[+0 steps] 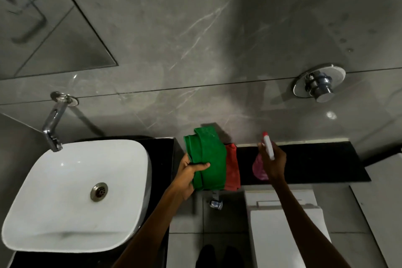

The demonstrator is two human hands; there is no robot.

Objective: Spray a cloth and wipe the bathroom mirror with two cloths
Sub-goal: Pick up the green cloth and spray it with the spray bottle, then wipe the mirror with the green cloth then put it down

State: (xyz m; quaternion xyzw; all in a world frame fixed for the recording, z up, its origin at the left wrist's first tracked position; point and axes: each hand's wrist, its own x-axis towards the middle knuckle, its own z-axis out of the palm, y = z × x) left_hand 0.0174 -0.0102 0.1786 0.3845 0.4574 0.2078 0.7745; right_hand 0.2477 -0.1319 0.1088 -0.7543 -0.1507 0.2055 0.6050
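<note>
A folded green cloth (210,156) is gripped at its lower left corner by my left hand (189,175), held up in front of the wall. A red cloth (232,169) lies just right of and partly under the green one, on the black ledge (315,163). My right hand (274,163) holds a spray bottle (268,148) with a white and red nozzle and pink body, nozzle pointing up. The mirror (54,35) fills the upper left corner.
A white basin (65,213) sits at the left under a chrome tap (52,128). A chrome flush button (319,85) is on the grey tiled wall at right. A white toilet (285,228) stands below the ledge. My feet show at the bottom.
</note>
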